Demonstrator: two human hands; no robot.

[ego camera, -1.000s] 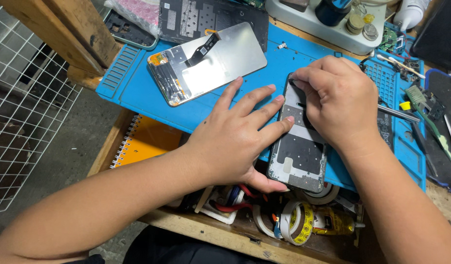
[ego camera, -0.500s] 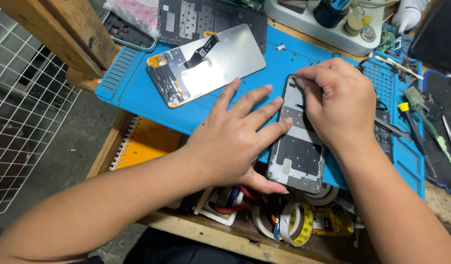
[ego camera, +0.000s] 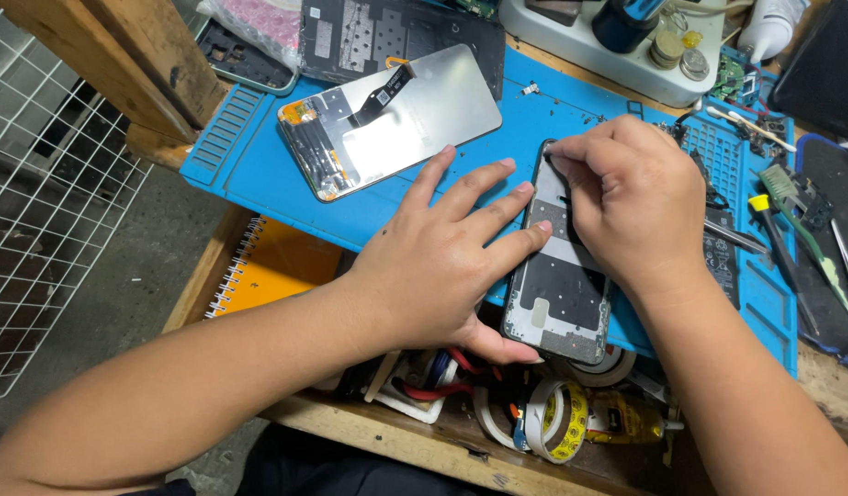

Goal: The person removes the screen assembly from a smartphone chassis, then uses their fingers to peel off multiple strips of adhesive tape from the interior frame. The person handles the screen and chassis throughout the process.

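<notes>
An opened phone frame [ego camera: 564, 292] lies lengthwise on the blue work mat [ego camera: 268, 170], its near end over the mat's front edge. My left hand [ego camera: 442, 262] lies flat beside it, fingertips pressing the frame's left edge and thumb under its near end. My right hand [ego camera: 631, 197] is curled over the frame's upper part, fingertips pinched at its top left corner; what they pinch is hidden. A detached screen panel [ego camera: 401, 119] with a flex cable lies face down at the mat's far left.
A dark back cover [ego camera: 401, 28] lies behind the panel. Tweezers and other tools [ego camera: 796, 220] are at the right. Tape rolls [ego camera: 557, 418] sit below the mat's front edge. An orange spiral notebook [ego camera: 272, 271] and a wire grid [ego camera: 38, 211] are at the left.
My right hand has shifted slightly up the phone frame toward its top corner. The left hand has stayed pressed against the frame.
</notes>
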